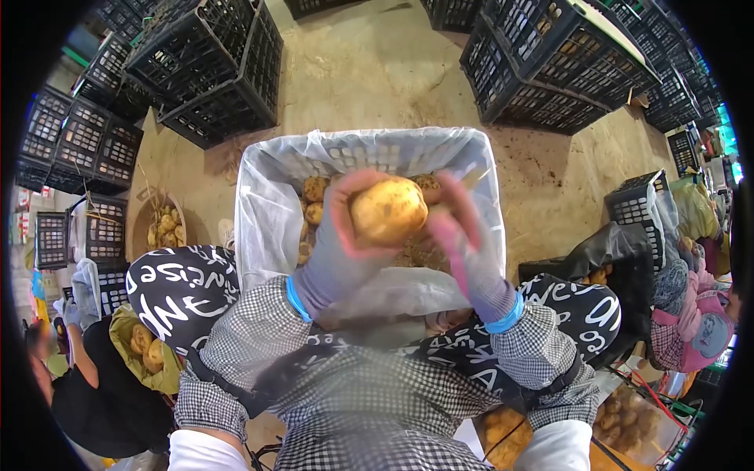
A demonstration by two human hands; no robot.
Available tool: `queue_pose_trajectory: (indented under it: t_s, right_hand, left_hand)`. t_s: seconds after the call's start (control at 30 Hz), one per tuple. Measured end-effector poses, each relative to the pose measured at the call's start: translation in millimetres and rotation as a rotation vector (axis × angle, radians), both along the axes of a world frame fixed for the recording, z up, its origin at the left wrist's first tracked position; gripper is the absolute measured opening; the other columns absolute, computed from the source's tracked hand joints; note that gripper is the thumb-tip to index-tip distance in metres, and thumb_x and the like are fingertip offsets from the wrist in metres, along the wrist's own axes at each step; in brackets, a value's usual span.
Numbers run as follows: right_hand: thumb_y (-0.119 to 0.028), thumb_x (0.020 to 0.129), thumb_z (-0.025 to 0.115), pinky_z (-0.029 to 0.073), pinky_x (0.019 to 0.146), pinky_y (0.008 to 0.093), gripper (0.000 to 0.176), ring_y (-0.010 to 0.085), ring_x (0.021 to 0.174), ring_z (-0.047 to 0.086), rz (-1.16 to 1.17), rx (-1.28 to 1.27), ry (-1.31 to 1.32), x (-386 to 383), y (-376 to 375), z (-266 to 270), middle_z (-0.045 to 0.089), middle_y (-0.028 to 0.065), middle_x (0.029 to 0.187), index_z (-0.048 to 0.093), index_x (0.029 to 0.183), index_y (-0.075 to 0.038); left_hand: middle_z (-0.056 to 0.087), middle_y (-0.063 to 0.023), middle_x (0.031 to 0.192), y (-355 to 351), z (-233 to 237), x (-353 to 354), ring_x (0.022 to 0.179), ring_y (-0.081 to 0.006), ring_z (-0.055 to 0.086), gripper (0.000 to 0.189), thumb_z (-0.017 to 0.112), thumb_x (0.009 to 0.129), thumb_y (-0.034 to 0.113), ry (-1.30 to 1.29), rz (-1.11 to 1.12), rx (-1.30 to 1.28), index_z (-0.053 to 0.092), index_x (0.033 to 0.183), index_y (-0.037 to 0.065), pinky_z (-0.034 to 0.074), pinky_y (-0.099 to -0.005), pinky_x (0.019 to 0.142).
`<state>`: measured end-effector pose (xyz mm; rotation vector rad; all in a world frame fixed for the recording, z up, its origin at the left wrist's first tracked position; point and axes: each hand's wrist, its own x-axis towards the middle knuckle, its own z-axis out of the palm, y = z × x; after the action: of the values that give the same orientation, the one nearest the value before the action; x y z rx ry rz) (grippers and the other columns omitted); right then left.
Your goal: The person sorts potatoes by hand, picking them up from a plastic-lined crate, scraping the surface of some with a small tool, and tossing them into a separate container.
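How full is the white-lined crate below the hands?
Partly filled: a few potatoes lie low inside the white-lined crate, far under its rim. The left hand, right hand and held potato hide the rest.

Both gloved hands are raised together, forearms converging: left hand (334, 251) curled closed, right hand (467, 243) loosely spread.

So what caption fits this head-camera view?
Gloved left hand holds a potato, right hand alongside, above a plastic-lined crate.
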<state>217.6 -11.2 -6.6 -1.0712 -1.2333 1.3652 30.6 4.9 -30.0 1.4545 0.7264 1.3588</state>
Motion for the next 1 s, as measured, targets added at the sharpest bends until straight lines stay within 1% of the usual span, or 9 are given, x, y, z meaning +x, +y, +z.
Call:
queue_pose_trajectory:
  t_s: [0.07, 0.23, 0.37, 0.43, 0.67, 0.7, 0.8, 0.93, 1.0]
  right_hand:
    - [-0.017, 0.097, 0.058, 0.049, 0.084, 0.0263, 0.049, 0.0113, 0.096, 0.058, 0.257, -0.141, 0.032, -7.8, -6.9, -1.0, 0.056, 0.0072, 0.120, 0.041, 0.140, 0.001]
    - [0.008, 0.064, 0.070, 0.040, 0.107, 0.0378, 0.073, 0.0324, 0.129, 0.047, 0.077, 0.417, -0.602, 7.4, -3.6, 0.1, 0.051, 0.0135, 0.135, 0.052, 0.133, -0.009]
    - [0.004, 0.066, 0.073, 0.039, 0.107, 0.0374, 0.072, 0.0303, 0.129, 0.047, 0.065, 0.419, -0.670, 3.4, -9.4, 2.0, 0.051, 0.0140, 0.136, 0.052, 0.133, -0.007]
    - [0.002, 0.068, 0.075, 0.040, 0.106, 0.0368, 0.069, 0.0277, 0.127, 0.049, 0.031, 0.469, -0.670, 0.7, -8.6, -3.8, 0.051, 0.0141, 0.135, 0.052, 0.132, -0.006]
    - [-0.007, 0.083, 0.071, 0.052, 0.089, 0.0327, 0.041, 0.0194, 0.093, 0.066, -0.197, -0.019, -0.006, 46.1, 3.1, 38.3, 0.067, 0.0093, 0.107, 0.059, 0.122, -0.001]
    - [-0.029, 0.092, 0.064, 0.054, 0.083, 0.0329, 0.047, 0.0194, 0.098, 0.064, -0.385, 0.067, -0.094, 76.3, -3.3, 44.1, 0.062, 0.0117, 0.115, 0.054, 0.126, 0.002]
    - [-0.033, 0.099, 0.049, 0.045, 0.099, 0.0417, 0.051, 0.0272, 0.116, 0.056, -0.409, 0.347, -0.087, 226.7, -41.7, 63.6, 0.051, 0.0124, 0.136, 0.042, 0.140, -0.003]
    - [-0.032, 0.099, 0.052, 0.044, 0.100, 0.0372, 0.051, 0.0252, 0.118, 0.055, -0.847, 0.007, -0.368, 378.7, -131.5, 24.2, 0.052, 0.0134, 0.136, 0.044, 0.141, -0.005]
    - [-0.031, 0.098, 0.055, 0.047, 0.094, 0.0344, 0.043, 0.0217, 0.107, 0.060, -0.835, -0.281, 0.046, 407.1, -182.5, -20.4, 0.061, 0.0101, 0.120, 0.054, 0.131, -0.003]
  left_hand:
    - [0.042, -0.0115, 0.139, -9.7, 8.7, 2.4, 0.125, -0.0222, 0.048, 0.084, 0.080, 0.068, -0.001, -0.005, -0.082, -0.217, 0.036, 0.139, 0.003, 0.038, -0.0347, 0.108]
    - [0.040, -0.0099, 0.142, -15.0, 25.0, 0.0, 0.130, -0.0199, 0.043, 0.090, 0.078, 0.075, 0.003, -0.285, -0.368, -0.570, 0.026, 0.149, 0.003, 0.035, -0.0345, 0.110]
    - [0.038, -0.0109, 0.143, -13.7, -1.6, -1.1, 0.125, -0.0183, 0.048, 0.069, 0.065, 0.082, -0.010, 0.022, -0.217, -0.280, 0.035, 0.144, 0.001, 0.045, -0.0323, 0.101]
    - [0.044, -0.0106, 0.140, -16.3, 16.0, -3.2, 0.121, -0.0170, 0.051, 0.056, 0.063, 0.087, -0.002, -0.094, -0.278, -0.479, 0.042, 0.140, 0.000, 0.048, -0.0309, 0.097]
    - [0.063, -0.0097, 0.117, 46.6, -19.3, -31.0, 0.094, -0.0191, 0.064, 0.044, 0.057, 0.096, 0.021, -0.006, -0.169, -0.652, 0.051, 0.134, 0.001, 0.053, -0.0297, 0.086]
    - [0.064, -0.0105, 0.117, 58.0, -41.3, -37.0, 0.093, -0.0218, 0.065, 0.043, 0.058, 0.094, 0.021, 0.308, -0.132, -0.566, 0.053, 0.132, 0.003, 0.053, -0.0323, 0.084]
    - [0.063, -0.0135, 0.117, 69.6, -103.4, -39.8, 0.095, -0.0306, 0.066, 0.036, 0.061, 0.085, 0.017, 1.250, -0.261, -0.050, 0.060, 0.121, 0.010, 0.052, -0.0416, 0.078]
    - [0.058, -0.0143, 0.112, 52.5, -183.7, 4.1, 0.101, -0.0345, 0.060, 0.043, 0.066, 0.080, 0.017, 1.653, -0.544, 0.167, 0.056, 0.120, 0.009, 0.049, -0.0459, 0.087]
    - [0.058, -0.0147, 0.113, 37.0, -245.4, 21.8, 0.099, -0.0343, 0.061, 0.042, 0.068, 0.077, 0.014, 1.628, -0.502, 0.192, 0.056, 0.117, 0.010, 0.050, -0.0455, 0.084]
